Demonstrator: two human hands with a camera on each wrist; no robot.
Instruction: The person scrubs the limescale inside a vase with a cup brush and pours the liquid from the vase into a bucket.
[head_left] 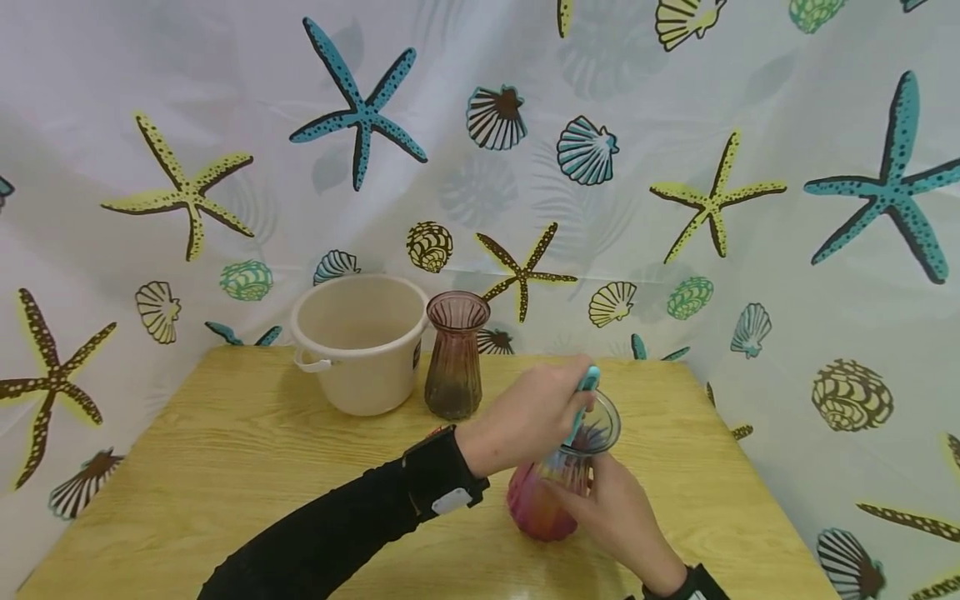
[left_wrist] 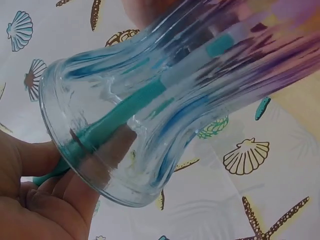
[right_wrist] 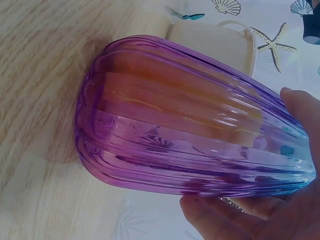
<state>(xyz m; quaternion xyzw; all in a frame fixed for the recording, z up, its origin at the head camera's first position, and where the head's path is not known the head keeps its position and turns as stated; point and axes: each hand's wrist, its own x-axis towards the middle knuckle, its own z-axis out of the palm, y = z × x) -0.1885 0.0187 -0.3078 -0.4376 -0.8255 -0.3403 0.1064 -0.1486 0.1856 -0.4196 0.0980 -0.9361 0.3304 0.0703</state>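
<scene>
My left hand (head_left: 536, 408) grips the teal handle of a bottle brush (head_left: 589, 380), which runs down through the mouth of a ribbed glass vase (head_left: 542, 510). The glass shades from clear blue at the flared rim to pink and purple at the base. In the left wrist view the handle (left_wrist: 120, 112) shows through the glass neck. An orange-yellow shape, seen blurred through the wall in the right wrist view, lies inside the vase's body (right_wrist: 165, 130). Around the neck, my right hand (head_left: 618, 512) holds the vase tilted, its base toward the left.
Behind on the wooden table (head_left: 225, 467) stands a cream bucket (head_left: 367, 379) with a side handle. Beside it is a brownish-pink ribbed glass vase (head_left: 453, 367), upright. A white cloth (head_left: 480, 192) with starfish and shells hangs around the table.
</scene>
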